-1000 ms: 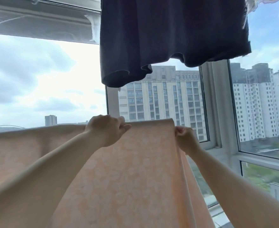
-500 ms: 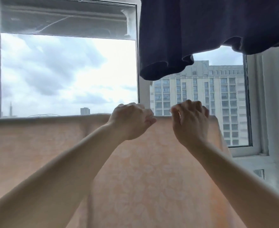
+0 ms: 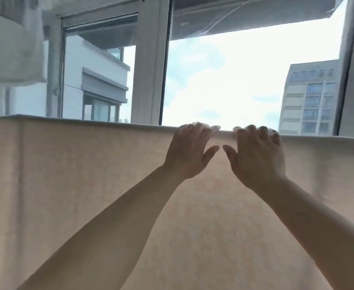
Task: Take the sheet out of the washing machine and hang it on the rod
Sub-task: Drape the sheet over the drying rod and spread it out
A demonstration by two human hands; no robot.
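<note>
Both hands have uncurled from fists since half a second ago, and the dark garment overhead has left the view. Whatever rod carries the peach sheet (image 3: pixel 88 195) is hidden under its top fold, and its lower part is cut off. Behind it stand a window frame (image 3: pixel 149 70), cloudy sky and apartment blocks; a white cloth (image 3: pixel 11 42) hangs at upper left. Left hand (image 3: pixel 189 151) and right hand (image 3: pixel 255 155) are spread open, fingertips resting on the sheet's top edge, holding nothing.

White window frames (image 3: pixel 149 59), cloudy daylight, apparently high-rises (image 3: pixel 312 97)
</note>
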